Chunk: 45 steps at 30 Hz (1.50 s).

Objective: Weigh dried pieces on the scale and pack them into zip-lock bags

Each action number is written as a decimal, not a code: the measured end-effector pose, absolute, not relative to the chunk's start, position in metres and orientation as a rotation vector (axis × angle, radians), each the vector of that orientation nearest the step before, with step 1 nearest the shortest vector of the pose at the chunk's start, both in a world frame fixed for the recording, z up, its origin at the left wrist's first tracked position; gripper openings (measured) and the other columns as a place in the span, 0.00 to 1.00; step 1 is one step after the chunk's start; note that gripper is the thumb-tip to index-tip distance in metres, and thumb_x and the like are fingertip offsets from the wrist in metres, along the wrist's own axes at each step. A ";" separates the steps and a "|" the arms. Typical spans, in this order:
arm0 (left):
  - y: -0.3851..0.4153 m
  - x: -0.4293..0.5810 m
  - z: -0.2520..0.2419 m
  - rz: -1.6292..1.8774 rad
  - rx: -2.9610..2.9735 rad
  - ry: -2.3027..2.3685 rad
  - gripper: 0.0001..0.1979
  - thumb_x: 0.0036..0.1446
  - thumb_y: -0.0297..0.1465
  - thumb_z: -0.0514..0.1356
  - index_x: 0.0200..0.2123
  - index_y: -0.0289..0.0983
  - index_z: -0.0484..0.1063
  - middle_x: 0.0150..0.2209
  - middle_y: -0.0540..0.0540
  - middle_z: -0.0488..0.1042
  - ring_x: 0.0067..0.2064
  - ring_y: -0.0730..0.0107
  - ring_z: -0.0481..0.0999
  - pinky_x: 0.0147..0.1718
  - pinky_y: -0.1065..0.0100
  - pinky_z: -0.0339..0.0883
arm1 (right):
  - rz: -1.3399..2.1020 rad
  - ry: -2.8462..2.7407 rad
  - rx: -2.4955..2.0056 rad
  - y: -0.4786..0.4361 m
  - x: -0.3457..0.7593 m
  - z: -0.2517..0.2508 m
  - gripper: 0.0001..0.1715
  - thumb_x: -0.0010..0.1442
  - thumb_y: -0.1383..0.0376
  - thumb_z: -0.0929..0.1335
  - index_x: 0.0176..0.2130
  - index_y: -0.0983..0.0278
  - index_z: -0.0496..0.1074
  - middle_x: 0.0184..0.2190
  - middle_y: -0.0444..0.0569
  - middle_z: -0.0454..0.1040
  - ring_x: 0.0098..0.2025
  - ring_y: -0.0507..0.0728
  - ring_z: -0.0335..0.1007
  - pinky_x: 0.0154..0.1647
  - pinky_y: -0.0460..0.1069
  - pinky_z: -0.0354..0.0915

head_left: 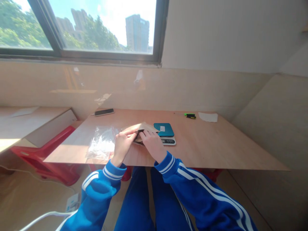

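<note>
1. Red stool [48, 154] at far left, beside the table [204, 144]
2. Plastic bags [102, 142] lie flat near the front edge, left of the hands, probably there for easy reach
3. Phone [104, 112] at the back edge, apart from the work, presumably out of the way
4. Left hand [124, 141] pinches the pouch's left edge, thumb against fingers, apparently to steady it
5. Pouch [147, 126], brown, is between both hands above the table's front half, its dark mouth facing the wearer, likely so they can see in
6. Right hand [154, 142] has bent fingers at the mouth, seemingly holding it apart; fingertips hidden, cannot tell whether they grip anything
7. Scale [166, 131] just behind the right hand, display facing the wearer, presumably for reading
8. Screwdrivers [190, 115] and paper [208, 117] at back right, well apart from the hands
</note>
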<state>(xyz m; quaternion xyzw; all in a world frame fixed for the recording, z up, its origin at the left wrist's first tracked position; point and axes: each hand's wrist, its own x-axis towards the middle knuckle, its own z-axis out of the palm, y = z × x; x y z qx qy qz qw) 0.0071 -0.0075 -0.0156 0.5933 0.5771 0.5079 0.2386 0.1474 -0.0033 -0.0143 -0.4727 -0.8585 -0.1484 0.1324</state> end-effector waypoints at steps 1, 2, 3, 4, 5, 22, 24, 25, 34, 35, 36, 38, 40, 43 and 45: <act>-0.007 0.006 -0.015 1.383 1.618 1.554 0.14 0.52 0.33 0.60 0.41 0.38 0.80 0.41 0.47 0.81 0.42 0.59 0.81 0.45 0.64 0.74 | -0.431 -2.476 -1.360 -0.003 0.150 -0.016 0.13 0.66 0.72 0.58 0.44 0.67 0.69 0.40 0.55 0.74 0.43 0.60 0.69 0.42 0.54 0.65; -0.007 0.005 -0.014 1.372 1.613 1.532 0.14 0.52 0.34 0.61 0.41 0.38 0.80 0.42 0.47 0.81 0.43 0.59 0.80 0.45 0.64 0.74 | -0.436 -2.451 -1.339 -0.004 0.153 -0.018 0.13 0.66 0.72 0.59 0.44 0.67 0.70 0.40 0.55 0.74 0.43 0.60 0.69 0.42 0.54 0.65; -0.007 0.004 -0.013 1.359 1.606 1.519 0.15 0.51 0.35 0.61 0.41 0.38 0.80 0.42 0.46 0.80 0.44 0.58 0.80 0.46 0.63 0.73 | -0.446 -2.417 -1.308 -0.005 0.155 -0.020 0.13 0.66 0.71 0.59 0.45 0.66 0.70 0.40 0.54 0.74 0.43 0.60 0.69 0.42 0.54 0.64; -0.006 0.003 -0.012 1.345 1.598 1.513 0.15 0.51 0.35 0.61 0.41 0.38 0.80 0.42 0.46 0.80 0.44 0.57 0.80 0.46 0.62 0.73 | -0.457 -2.379 -1.267 -0.006 0.158 -0.022 0.13 0.66 0.71 0.59 0.46 0.65 0.69 0.40 0.54 0.74 0.42 0.60 0.69 0.43 0.54 0.63; -0.006 0.001 -0.011 1.332 1.588 1.509 0.15 0.50 0.35 0.62 0.41 0.37 0.80 0.42 0.46 0.81 0.45 0.57 0.80 0.47 0.62 0.73 | -0.471 -2.339 -1.222 -0.007 0.161 -0.025 0.13 0.66 0.71 0.59 0.47 0.65 0.69 0.41 0.54 0.74 0.42 0.60 0.68 0.43 0.54 0.62; 0.003 -0.005 0.000 1.263 1.496 1.638 0.16 0.46 0.38 0.63 0.37 0.36 0.81 0.36 0.45 0.82 0.42 0.55 0.80 0.42 0.62 0.73 | -0.037 -1.656 -0.852 -0.006 0.193 -0.045 0.15 0.63 0.70 0.63 0.47 0.56 0.70 0.45 0.50 0.73 0.49 0.57 0.69 0.51 0.55 0.66; 0.003 -0.005 0.001 1.267 1.475 1.669 0.16 0.46 0.39 0.63 0.36 0.35 0.80 0.36 0.44 0.82 0.42 0.55 0.80 0.42 0.62 0.73 | -0.009 -1.496 -0.886 0.004 0.205 -0.044 0.14 0.61 0.69 0.65 0.46 0.58 0.70 0.45 0.52 0.73 0.49 0.58 0.69 0.50 0.56 0.66; 0.004 -0.005 0.001 1.270 1.475 1.681 0.16 0.46 0.39 0.62 0.36 0.35 0.80 0.36 0.44 0.82 0.42 0.54 0.80 0.42 0.62 0.73 | 0.006 -1.448 -0.927 0.013 0.214 -0.045 0.13 0.61 0.69 0.65 0.46 0.59 0.71 0.45 0.53 0.73 0.49 0.59 0.68 0.47 0.56 0.67; 0.009 -0.005 0.001 1.312 1.533 1.667 0.14 0.49 0.38 0.60 0.35 0.38 0.80 0.36 0.47 0.82 0.41 0.58 0.80 0.41 0.65 0.72 | 0.595 -1.431 -1.326 0.124 0.284 -0.098 0.13 0.48 0.60 0.70 0.32 0.68 0.76 0.31 0.54 0.79 0.31 0.57 0.73 0.34 0.52 0.70; 0.009 -0.004 0.002 1.319 1.534 1.658 0.14 0.48 0.38 0.60 0.35 0.38 0.80 0.36 0.47 0.82 0.41 0.59 0.80 0.41 0.65 0.72 | 0.587 -1.431 -1.314 0.131 0.285 -0.099 0.14 0.49 0.60 0.70 0.34 0.68 0.76 0.32 0.55 0.79 0.32 0.57 0.73 0.35 0.53 0.70; 0.009 -0.004 0.003 1.323 1.534 1.649 0.14 0.48 0.38 0.60 0.35 0.38 0.80 0.36 0.47 0.82 0.41 0.59 0.80 0.40 0.65 0.72 | 0.578 -1.430 -1.304 0.137 0.284 -0.100 0.16 0.50 0.60 0.69 0.35 0.69 0.76 0.33 0.56 0.79 0.34 0.58 0.74 0.37 0.53 0.70; 0.008 -0.004 0.003 1.331 1.533 1.637 0.14 0.49 0.38 0.60 0.36 0.38 0.80 0.35 0.46 0.82 0.40 0.59 0.80 0.39 0.66 0.73 | 0.558 -1.435 -1.293 0.145 0.281 -0.100 0.17 0.51 0.60 0.68 0.37 0.70 0.76 0.36 0.58 0.79 0.36 0.58 0.74 0.39 0.53 0.70; 0.009 -0.004 0.003 1.332 1.535 1.640 0.14 0.49 0.38 0.60 0.36 0.38 0.80 0.35 0.46 0.82 0.40 0.59 0.80 0.39 0.66 0.73 | 0.538 -1.455 -1.293 0.151 0.277 -0.100 0.18 0.51 0.61 0.68 0.38 0.70 0.76 0.36 0.58 0.79 0.36 0.58 0.74 0.40 0.54 0.70; 0.013 -0.007 0.003 1.326 1.548 1.630 0.15 0.50 0.38 0.59 0.37 0.38 0.80 0.36 0.47 0.82 0.40 0.59 0.80 0.39 0.67 0.72 | 0.506 -1.518 -1.300 0.152 0.272 -0.102 0.16 0.52 0.63 0.67 0.39 0.70 0.76 0.38 0.58 0.77 0.37 0.57 0.73 0.42 0.54 0.69; 0.018 -0.009 0.003 1.325 1.570 1.620 0.15 0.50 0.38 0.59 0.37 0.38 0.80 0.36 0.46 0.82 0.41 0.59 0.80 0.40 0.67 0.72 | 0.478 -1.575 -1.308 0.149 0.271 -0.104 0.14 0.53 0.64 0.67 0.38 0.69 0.76 0.40 0.57 0.76 0.39 0.57 0.72 0.46 0.56 0.68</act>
